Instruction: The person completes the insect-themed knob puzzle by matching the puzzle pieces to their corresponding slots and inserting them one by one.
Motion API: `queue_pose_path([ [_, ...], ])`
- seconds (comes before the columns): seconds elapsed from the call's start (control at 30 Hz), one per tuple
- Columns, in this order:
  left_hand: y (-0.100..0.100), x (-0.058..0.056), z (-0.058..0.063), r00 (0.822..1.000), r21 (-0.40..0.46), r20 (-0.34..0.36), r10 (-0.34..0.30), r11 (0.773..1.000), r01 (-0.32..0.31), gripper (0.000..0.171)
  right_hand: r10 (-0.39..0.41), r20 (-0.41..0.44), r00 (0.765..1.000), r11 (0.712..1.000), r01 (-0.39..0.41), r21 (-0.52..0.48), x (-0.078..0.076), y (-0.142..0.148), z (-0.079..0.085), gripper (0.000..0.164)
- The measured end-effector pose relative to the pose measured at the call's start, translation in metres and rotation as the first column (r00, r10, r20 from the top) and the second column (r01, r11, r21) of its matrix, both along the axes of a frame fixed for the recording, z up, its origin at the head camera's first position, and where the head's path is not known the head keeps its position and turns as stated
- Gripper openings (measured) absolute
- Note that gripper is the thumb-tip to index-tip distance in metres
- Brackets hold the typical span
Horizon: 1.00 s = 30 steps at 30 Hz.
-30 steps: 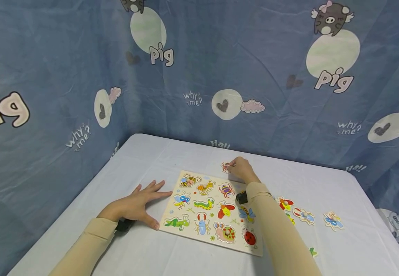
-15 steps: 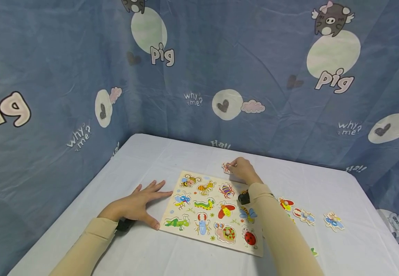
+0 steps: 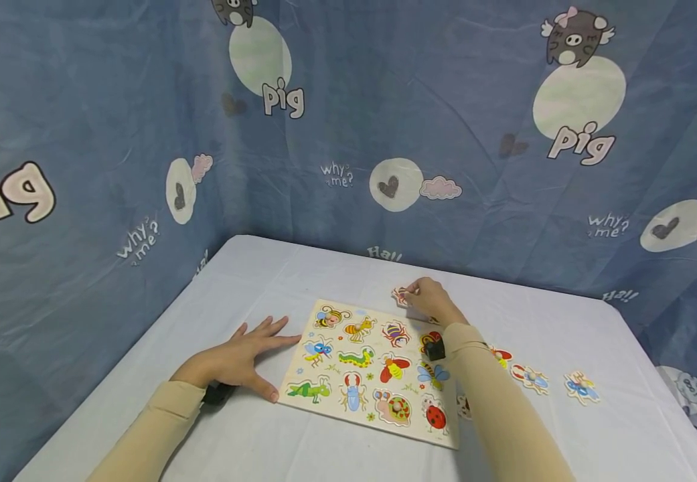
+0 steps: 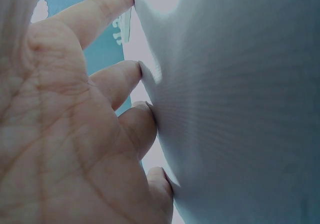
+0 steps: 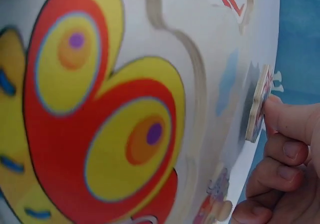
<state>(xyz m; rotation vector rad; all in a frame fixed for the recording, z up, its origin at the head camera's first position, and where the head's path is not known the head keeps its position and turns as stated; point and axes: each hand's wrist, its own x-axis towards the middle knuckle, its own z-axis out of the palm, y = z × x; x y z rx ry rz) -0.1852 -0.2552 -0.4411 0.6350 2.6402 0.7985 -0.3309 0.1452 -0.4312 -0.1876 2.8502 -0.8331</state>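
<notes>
Right hand (image 3: 435, 302) pinched spider piece (image 3: 400, 296) beyond puzzle board's (image 3: 417, 403) far edge; left hand (image 3: 236, 358) lay spread, released, at its left edge.

Blue fabric backdrop (image 3: 324, 127), bold outlined lettering: "pig" (image 3: 282, 99) left of centre, "pig" again at right, and at the left edge "ig", its first letter mostly outside the frame.
Same fabric, thin white lettering: "why me?" (image 3: 337, 174) three times, on the left side, at centre and at right.
Fabric's lower edge: "Ha!!" (image 3: 384, 254) behind the white cloth-covered bench (image 3: 300, 268), also at right; at left, partly readable.
Wrist views, white lettering (image 4: 118, 32): partly hidden, unreadable.
Pale wooden rectangular board (image 3: 327, 408): corner print too small to read.
</notes>
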Motion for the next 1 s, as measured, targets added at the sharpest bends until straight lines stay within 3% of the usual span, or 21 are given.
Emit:
queue_pose_path([
  [0.43,0.002,0.001,0.002,1.0,-0.005,0.006,0.005,1.0,-0.005,0.112,0.022,0.018,1.0,1.0,-0.022,0.019,0.003,0.004,0.009,0.025],
  [1.0,0.001,-0.001,-0.001,1.0,-0.008,0.002,0.012,1.0,-0.012,0.113,0.151,-0.032,0.988,0.988,-0.152,-0.031,0.02,0.01,0.008,0.019],
])
